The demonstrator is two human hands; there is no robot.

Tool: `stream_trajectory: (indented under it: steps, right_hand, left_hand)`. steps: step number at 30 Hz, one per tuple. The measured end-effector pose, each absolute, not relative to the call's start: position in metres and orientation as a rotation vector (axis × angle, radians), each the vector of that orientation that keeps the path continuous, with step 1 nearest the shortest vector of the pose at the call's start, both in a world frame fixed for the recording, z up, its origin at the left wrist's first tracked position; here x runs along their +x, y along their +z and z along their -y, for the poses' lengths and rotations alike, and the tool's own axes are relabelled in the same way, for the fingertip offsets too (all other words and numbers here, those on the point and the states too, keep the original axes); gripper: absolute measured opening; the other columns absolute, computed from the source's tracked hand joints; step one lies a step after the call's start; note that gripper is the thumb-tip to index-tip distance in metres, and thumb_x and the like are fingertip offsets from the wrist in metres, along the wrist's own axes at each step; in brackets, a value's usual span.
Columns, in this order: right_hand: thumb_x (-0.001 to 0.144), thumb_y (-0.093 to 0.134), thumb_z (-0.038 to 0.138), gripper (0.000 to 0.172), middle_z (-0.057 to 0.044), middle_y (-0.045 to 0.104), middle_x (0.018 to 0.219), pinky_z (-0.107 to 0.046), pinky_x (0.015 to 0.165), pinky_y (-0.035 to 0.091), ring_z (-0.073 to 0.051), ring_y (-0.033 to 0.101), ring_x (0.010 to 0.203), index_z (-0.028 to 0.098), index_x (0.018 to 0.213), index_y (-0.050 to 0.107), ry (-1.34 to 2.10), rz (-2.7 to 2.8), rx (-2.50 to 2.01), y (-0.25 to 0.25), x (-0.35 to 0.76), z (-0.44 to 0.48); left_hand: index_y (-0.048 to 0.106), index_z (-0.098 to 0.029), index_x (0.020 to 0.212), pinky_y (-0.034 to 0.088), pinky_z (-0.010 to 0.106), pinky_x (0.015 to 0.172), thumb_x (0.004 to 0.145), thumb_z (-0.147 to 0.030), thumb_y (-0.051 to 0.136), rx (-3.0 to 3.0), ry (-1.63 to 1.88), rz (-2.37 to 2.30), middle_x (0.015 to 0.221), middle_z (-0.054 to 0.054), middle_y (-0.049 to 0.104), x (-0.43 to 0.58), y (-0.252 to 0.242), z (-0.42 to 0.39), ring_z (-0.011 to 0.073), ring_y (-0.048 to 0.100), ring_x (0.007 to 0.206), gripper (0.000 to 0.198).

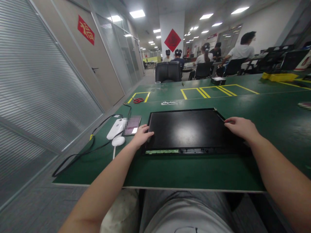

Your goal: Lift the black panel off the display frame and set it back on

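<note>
A black flat display panel (187,129) lies face up in front of me. Along its near edge runs a green circuit strip (162,151) beside a black frame section. My left hand (143,135) grips the panel's left edge, thumb over the top and fingers at the side. At the right edge, near the far corner, the thumb and fingers of my right hand (239,128) pinch the rim. The undersides of both hands' fingers are partly hidden.
The green table (194,174) carries a white device (116,128), a phone-like slab (133,125) and black cables (80,155) at left. Farther back are red scissors (138,100), small white strips (169,103), a clear cup (157,85) and a black box (218,81). People sit beyond.
</note>
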State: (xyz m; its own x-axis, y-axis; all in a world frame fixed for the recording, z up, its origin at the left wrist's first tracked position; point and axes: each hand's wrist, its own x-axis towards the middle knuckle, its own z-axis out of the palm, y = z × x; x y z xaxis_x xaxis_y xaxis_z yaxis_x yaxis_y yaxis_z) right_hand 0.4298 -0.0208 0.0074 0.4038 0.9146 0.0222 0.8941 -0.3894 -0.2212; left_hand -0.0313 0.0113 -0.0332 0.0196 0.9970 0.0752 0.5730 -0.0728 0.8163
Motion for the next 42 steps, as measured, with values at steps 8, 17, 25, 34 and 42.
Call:
stream_trajectory:
  steps: [8,17,25,34,42]
  right_hand:
    - [0.085,0.053,0.042,0.041,-0.009,0.076,0.112,-0.036,0.080,0.050,-0.030,0.068,0.103,0.027,0.114,0.078,0.129,1.578,-2.461,0.007,0.431,0.019]
    - [0.087,0.048,0.039,0.044,-0.010,0.075,0.117,-0.035,0.079,0.049,-0.029,0.067,0.103,0.025,0.117,0.078,0.125,1.601,-2.420,0.004,0.437,0.019]
    - [0.089,0.047,0.038,0.046,-0.011,0.074,0.121,-0.035,0.083,0.048,-0.030,0.066,0.108,0.023,0.121,0.077,0.153,1.622,-2.454,0.011,0.430,0.023]
    - [0.088,0.049,0.039,0.045,-0.010,0.075,0.118,-0.036,0.082,0.048,-0.031,0.066,0.107,0.024,0.120,0.077,0.148,1.618,-2.436,0.011,0.429,0.024]
    - [0.087,0.051,0.040,0.042,-0.009,0.076,0.112,-0.035,0.078,0.049,-0.029,0.068,0.101,0.025,0.115,0.078,0.157,1.621,-2.407,0.011,0.431,0.023]
  left_hand:
    - [0.077,-0.017,0.111,0.034,0.042,0.122,0.071,-0.033,0.075,1.742,0.914,-1.620,0.150,0.015,0.051,-0.034,-0.037,-0.013,0.0319,0.047,0.143,0.043]
    - [0.078,-0.016,0.109,0.040,0.045,0.118,0.069,-0.032,0.079,1.750,0.940,-1.570,0.151,0.016,0.051,-0.034,-0.036,-0.009,0.0333,0.055,0.136,0.042]
    - [0.075,-0.014,0.114,0.040,0.048,0.118,0.074,-0.030,0.078,1.892,0.859,-1.637,0.148,0.018,0.052,-0.033,-0.033,-0.007,0.0356,0.052,0.138,0.043]
    - [0.066,-0.019,0.130,0.032,0.047,0.124,0.078,-0.033,0.076,2.018,0.819,-1.664,0.146,0.016,0.051,-0.029,-0.032,-0.002,0.0326,0.048,0.142,0.055]
    - [0.073,-0.027,0.122,0.034,0.051,0.122,0.074,-0.041,0.082,2.319,0.659,-1.234,0.151,0.013,0.051,-0.029,-0.004,0.020,0.0347,0.044,0.144,0.050]
